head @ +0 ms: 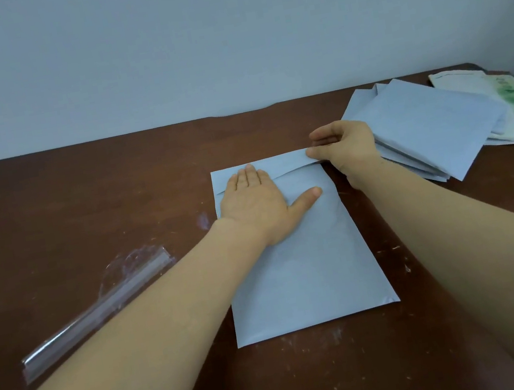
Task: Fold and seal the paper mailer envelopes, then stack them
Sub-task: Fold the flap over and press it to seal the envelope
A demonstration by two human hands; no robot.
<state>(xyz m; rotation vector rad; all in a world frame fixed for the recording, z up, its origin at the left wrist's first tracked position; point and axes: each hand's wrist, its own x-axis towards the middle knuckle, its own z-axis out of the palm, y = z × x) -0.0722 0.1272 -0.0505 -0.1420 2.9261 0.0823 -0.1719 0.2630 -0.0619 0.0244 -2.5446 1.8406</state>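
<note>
Right hand [345, 149] pinches flap [284, 161], hiding mailer [309, 271] corner.

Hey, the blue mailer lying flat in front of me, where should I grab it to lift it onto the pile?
Probably pinch the mailer by its right long edge, coming from the right. It lies flat on the table, so only an edge offers a hold, and that edge faces the stack. The right hand pinches the end of the flap on that side.

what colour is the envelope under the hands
Pale blue-grey, plain with no pattern; the envelope shows best in the head view, the only one.
</note>
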